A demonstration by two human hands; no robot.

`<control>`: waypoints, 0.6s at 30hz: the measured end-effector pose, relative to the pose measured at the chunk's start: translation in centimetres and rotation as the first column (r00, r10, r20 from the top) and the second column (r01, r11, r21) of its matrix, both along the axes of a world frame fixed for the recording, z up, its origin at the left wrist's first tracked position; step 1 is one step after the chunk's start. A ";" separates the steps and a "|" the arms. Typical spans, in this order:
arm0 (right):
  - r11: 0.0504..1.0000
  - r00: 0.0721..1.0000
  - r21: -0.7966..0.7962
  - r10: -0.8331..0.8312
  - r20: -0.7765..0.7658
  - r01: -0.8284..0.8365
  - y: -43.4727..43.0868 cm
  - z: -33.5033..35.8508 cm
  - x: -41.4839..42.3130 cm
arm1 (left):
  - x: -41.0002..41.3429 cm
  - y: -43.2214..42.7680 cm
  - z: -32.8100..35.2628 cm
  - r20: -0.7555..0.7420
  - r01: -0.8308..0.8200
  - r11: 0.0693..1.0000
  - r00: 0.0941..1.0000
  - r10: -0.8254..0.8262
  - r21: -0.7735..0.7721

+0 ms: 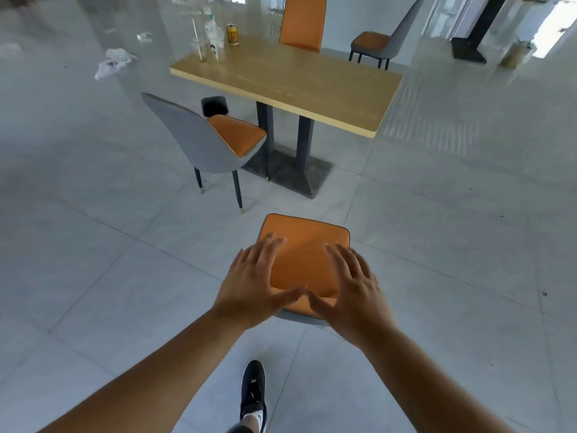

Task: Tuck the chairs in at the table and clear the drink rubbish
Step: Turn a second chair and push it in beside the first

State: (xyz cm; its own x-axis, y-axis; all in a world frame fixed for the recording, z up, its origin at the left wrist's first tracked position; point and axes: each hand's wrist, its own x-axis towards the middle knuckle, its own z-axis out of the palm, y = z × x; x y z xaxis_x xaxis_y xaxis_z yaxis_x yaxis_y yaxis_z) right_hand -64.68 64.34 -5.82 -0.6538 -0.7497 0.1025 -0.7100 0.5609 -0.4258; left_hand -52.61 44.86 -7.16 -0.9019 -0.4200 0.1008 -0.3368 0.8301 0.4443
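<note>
While both palms face down with fingers spread, the left hand and right hand hover over the near chair, gripping nothing. Farther off, the table bears cups and a can at its far left end.

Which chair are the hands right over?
The nearest chair, standing alone on the floor away from the table. Both hands, left hand and right hand, are spread above its orange seat; the other three chairs stand untouched.
</note>
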 end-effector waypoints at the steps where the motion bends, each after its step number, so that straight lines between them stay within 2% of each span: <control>1: 0.999 1.000 0.046 0.028 -0.015 -0.027 0.0 -2.1 0.0 | -0.2 -0.4 -1.9 0.036 0.071 0.997 0.997 -0.069 -0.039; 2: 0.982 0.997 0.172 0.079 0.009 -0.079 -0.1 -4.6 0.1 | -0.4 -0.8 -4.0 0.140 0.169 0.984 0.977 -0.160 -0.054; 4: 0.862 0.978 0.466 0.148 0.147 -0.201 0.1 -9.8 0.7 | -0.3 -1.4 -8.5 0.356 0.362 0.932 0.872 -0.335 -0.009; 5: 0.830 0.975 0.515 0.155 0.159 -0.216 0.1 -11.6 0.5 | -0.3 -1.6 -10.1 0.361 0.406 0.913 0.856 -0.370 -0.025; 7: 0.858 0.982 0.478 0.142 0.128 -0.186 -0.3 -13.1 -0.5 | -0.9 -2.0 -11.4 0.296 0.404 0.910 0.884 -0.363 -0.092; 9: 0.865 0.982 0.466 0.148 0.118 -0.186 -1.0 -12.9 -1.4 | -1.7 -2.4 -11.0 0.302 0.413 0.903 0.881 -0.363 -0.119; 14: 0.849 0.980 0.490 0.149 0.135 -0.197 -1.6 -12.2 -2.2 | -2.8 -3.2 -10.4 0.393 0.426 0.902 0.843 -0.368 -0.067; 18: 0.855 0.980 0.481 0.151 0.129 -0.195 -3.0 -12.1 -3.9 | -4.3 -5.0 -11.1 0.411 0.430 0.901 0.832 -0.373 -0.054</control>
